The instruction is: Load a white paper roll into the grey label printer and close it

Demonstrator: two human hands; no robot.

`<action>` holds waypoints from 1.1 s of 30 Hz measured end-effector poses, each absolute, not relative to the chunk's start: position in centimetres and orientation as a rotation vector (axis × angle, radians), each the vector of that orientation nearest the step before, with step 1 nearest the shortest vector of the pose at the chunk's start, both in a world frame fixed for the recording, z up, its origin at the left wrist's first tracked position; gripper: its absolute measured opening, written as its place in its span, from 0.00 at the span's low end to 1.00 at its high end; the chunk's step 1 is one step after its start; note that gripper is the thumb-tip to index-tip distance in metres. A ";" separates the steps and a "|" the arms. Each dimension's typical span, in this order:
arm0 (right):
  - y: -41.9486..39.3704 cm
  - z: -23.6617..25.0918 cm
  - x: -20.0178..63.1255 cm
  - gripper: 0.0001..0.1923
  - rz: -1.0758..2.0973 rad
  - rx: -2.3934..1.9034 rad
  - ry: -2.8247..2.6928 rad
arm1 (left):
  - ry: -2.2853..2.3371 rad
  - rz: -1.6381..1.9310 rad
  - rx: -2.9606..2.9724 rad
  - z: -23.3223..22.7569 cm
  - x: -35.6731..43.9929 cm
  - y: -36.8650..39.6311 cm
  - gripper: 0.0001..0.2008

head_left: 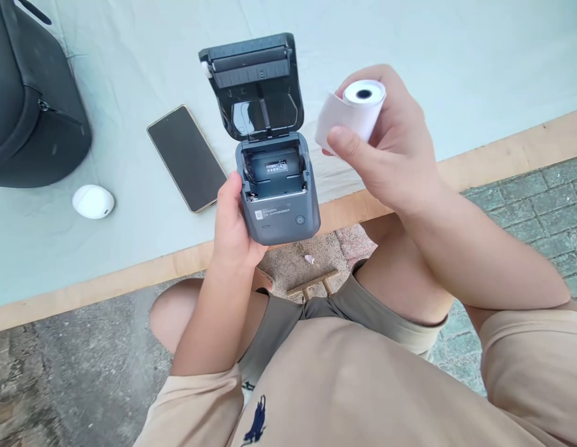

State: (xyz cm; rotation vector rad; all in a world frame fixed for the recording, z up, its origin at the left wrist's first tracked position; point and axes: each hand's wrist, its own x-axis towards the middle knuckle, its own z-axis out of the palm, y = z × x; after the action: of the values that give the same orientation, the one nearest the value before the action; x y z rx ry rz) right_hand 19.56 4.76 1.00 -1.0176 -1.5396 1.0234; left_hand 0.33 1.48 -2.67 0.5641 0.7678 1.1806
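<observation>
A dark grey portable label printer (281,217) is gripped from its left side by my left hand (236,226), near the table's front edge. Its lid (255,90) stands raised, showing a roller along the top, and the paper bay (275,169) below holds no roll. To the right of the printer, my right hand (386,143) is closed round a white paper roll (358,112) with a dark core hole. The paper's loose end hangs toward the printer, with my thumb on it. Roll and printer are apart.
On the pale cloth-covered table (456,62), a smartphone (188,158) with a dark screen lies left of the printer. Farther left are a white rounded case (93,202) and a black bag (31,105) with a zip. A wooden edge (106,279) runs along the table's front.
</observation>
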 end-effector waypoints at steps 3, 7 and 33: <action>4.8 0.5 19.9 0.15 0.789 -1.123 -1.691 | 0.762 1.226 0.577 -2.5 0.4 1.5 0.23; 5.4 -1.1 20.0 0.18 0.528 -1.416 -1.911 | 0.746 1.270 0.528 -2.4 0.4 1.6 0.22; 7.5 -1.3 25.3 0.30 0.634 -1.548 -1.635 | 0.823 1.300 0.462 -1.9 0.8 1.7 0.19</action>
State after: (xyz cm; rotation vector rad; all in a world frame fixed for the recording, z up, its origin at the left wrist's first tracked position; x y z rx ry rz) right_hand 25.34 7.52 -1.25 -1.5476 -1.6352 0.6341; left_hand 0.82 1.67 -1.90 0.4623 0.8226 1.2999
